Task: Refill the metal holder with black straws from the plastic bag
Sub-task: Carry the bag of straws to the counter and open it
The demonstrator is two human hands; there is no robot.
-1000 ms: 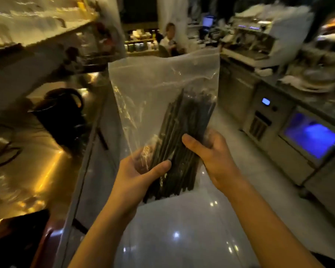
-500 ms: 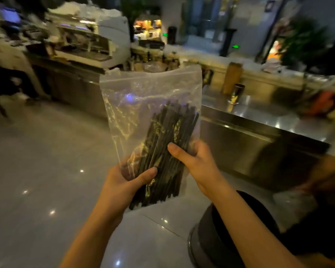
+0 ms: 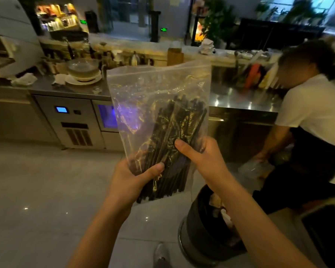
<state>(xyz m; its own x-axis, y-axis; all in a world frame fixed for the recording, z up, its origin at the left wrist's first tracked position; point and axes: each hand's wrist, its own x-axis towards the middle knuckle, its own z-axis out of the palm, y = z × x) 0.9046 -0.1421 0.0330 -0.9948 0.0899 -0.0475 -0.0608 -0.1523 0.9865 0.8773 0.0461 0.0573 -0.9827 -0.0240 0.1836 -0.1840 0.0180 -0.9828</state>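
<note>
Counter: one long steel counter (image 3: 240, 101) ran across the far side, with cabinets beneath. Most of the clutter on it was too blurred to name.
Other person: one person in a white top (image 3: 313, 113) bent down at the right beside the counter, partly cut off by the frame edge.
Bin: one dark round bin (image 3: 199, 231) stood on the floor under the right forearm, which covered part of its rim. Its contents were hard to make out.
Plastic bag: one clear plastic bag (image 3: 155, 88) was held upright in the air between both hands, in front of the counter. Whether its top was sealed could not be told.
Black straws: one bundle of black straws (image 3: 174, 132) leaned rightward in the bag's lower half, too dim and dense to count.
Hands: two. The left hand (image 3: 130, 178) gripped the bag's lower left, thumb across the front of the bundle, fingers hidden behind. The right hand (image 3: 203, 157) gripped the right side slightly higher, thumb on the front, fingers curled behind the plastic.
Bowl: one glass bowl (image 3: 83, 67) sat on a plate at the counter's left.
Blue lights: two, a small screen (image 3: 61, 109) and a glowing window (image 3: 107, 118) partly behind the bag.
</note>
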